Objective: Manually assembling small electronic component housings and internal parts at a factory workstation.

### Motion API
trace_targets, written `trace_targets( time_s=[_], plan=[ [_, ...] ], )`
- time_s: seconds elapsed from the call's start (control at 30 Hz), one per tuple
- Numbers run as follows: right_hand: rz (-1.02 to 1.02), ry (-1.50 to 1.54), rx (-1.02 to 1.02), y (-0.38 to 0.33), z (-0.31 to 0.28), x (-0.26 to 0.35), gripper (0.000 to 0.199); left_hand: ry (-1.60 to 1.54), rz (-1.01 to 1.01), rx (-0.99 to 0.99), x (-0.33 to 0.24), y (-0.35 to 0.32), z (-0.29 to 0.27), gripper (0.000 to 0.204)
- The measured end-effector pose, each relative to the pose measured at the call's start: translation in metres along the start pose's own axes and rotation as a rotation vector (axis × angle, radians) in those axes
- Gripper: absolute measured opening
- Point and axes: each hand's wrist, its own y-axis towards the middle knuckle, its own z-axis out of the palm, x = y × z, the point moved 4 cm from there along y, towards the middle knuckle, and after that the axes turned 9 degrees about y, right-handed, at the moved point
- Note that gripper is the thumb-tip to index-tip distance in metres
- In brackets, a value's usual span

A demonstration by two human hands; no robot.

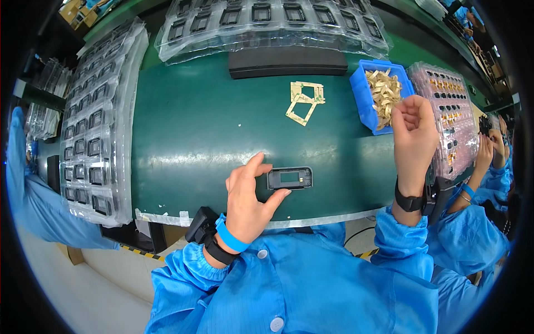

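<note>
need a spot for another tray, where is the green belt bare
Bare green belt lies between the left tray stack and the yellow frames, above the left hand. Crowded on the right: blue bin, parts tray, right hand.

Clear plastic blister trays [97, 119] of small black frames lie along the left of the desk [189, 139], and more [267, 22] across the far edge. At far right stands a blue bin [361, 97] of tan strips, with another clear tray [445, 108] beside it.
</note>
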Motion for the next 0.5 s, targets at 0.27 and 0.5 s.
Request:
trace_targets(
  time_s=[0.27,0.5],
  plan=[
    [-0.374,-0.007,0.724,-0.1,0.06,0.057,0.035,-0.032,-0.017,0.004,0.003,-0.001,0.002,0.084],
    [-0.35,-0.103,0.847,-0.106,0.076,0.046,0.036,-0.018,-0.009,-0.003,0.001,0.002,0.002,0.086]
  ],
)
